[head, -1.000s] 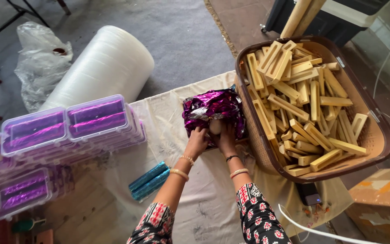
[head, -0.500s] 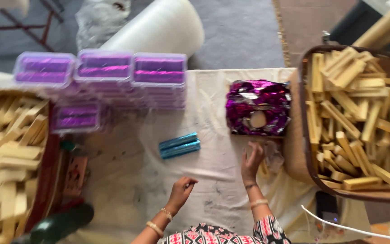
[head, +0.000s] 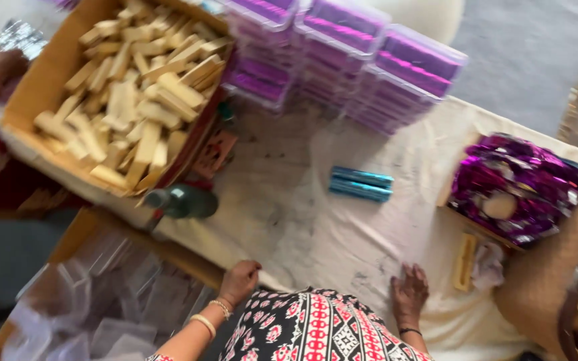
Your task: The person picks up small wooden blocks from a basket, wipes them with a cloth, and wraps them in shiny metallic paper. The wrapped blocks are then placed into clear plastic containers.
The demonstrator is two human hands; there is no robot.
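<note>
Cloth [head: 342, 241] – both hands [head: 239, 281] [head: 409, 294] rest empty on it.

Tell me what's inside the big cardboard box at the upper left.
The cardboard box holds a loose heap of pale wooden sticks. Whatever lies beneath the top layer, and the box floor, is covered.

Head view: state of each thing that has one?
Left hand: empty, fingers curled at cloth edge.
Right hand: empty, flat on white cloth.
Cardboard box: open, full of wooden blocks.
Purple-lined plastic boxes: lidded, stacked.
Green bottle: lying down.
Purple foil pile: crumpled.
</note>
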